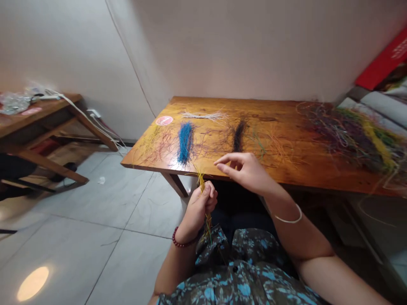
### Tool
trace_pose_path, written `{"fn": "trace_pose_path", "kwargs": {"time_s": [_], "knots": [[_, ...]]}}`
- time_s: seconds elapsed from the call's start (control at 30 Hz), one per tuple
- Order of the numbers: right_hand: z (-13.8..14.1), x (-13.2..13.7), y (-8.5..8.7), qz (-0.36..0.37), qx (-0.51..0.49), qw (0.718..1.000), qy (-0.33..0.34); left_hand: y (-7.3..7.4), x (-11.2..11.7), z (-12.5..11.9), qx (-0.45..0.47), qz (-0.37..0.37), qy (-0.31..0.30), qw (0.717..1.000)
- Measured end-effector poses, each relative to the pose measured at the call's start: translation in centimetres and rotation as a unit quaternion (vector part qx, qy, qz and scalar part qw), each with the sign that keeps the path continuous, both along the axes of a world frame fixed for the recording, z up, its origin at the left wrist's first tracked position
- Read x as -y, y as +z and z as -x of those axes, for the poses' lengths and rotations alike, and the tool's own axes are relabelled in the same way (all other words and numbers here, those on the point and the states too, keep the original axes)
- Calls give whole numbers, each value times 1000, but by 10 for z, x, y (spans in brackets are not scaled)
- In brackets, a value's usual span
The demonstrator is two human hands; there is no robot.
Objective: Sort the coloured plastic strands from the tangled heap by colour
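Note:
A bundle of thin yellow strands (201, 180) is gripped in my left hand (203, 201), its loose ends sticking out above the fist and hanging below it. My right hand (241, 166) hovers over the table's front edge, thumb and fingers apart, with nothing visible between them. Just beyond the hands lie a blue strand bundle (185, 143) and a dark, nearly black bundle (239, 134). A white bundle (205, 115) rests farther back. Loose orange strands (276, 144) and reddish ones (160, 144) are scattered around on the wood.
The wooden table (280, 112) stands against a wall. At its right end is a tangled heap of multicoloured strands (359, 131), beside a red box (386, 59). A round pink-and-white sticker (164, 121) is near the left edge. Another table (41, 110) with cables stands at left.

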State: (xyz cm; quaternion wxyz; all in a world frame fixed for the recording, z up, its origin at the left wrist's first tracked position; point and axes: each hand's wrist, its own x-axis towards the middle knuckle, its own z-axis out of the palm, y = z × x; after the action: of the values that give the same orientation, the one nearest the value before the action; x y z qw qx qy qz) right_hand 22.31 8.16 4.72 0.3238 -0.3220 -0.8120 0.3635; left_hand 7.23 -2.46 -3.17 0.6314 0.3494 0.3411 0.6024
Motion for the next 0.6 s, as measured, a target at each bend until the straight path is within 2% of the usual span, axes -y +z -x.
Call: {"fn": "trace_pose_path", "kwargs": {"time_s": [0.13, 0.3, 0.47, 0.6], "knots": [[-21, 15, -24, 22, -5, 999, -43, 4, -5, -24, -21, 1, -51, 998], [-40, 18, -40, 59, -52, 992, -98, 1, -13, -38, -17, 17, -85, 996], [-56, 1, -59, 188, -113, 974, -49, 2, -28, -44, -62, 44, -53, 996], [-40, 0, -75, 313, -214, 925, -1, 6, -47, -43, -67, 24, -3, 997]]}}
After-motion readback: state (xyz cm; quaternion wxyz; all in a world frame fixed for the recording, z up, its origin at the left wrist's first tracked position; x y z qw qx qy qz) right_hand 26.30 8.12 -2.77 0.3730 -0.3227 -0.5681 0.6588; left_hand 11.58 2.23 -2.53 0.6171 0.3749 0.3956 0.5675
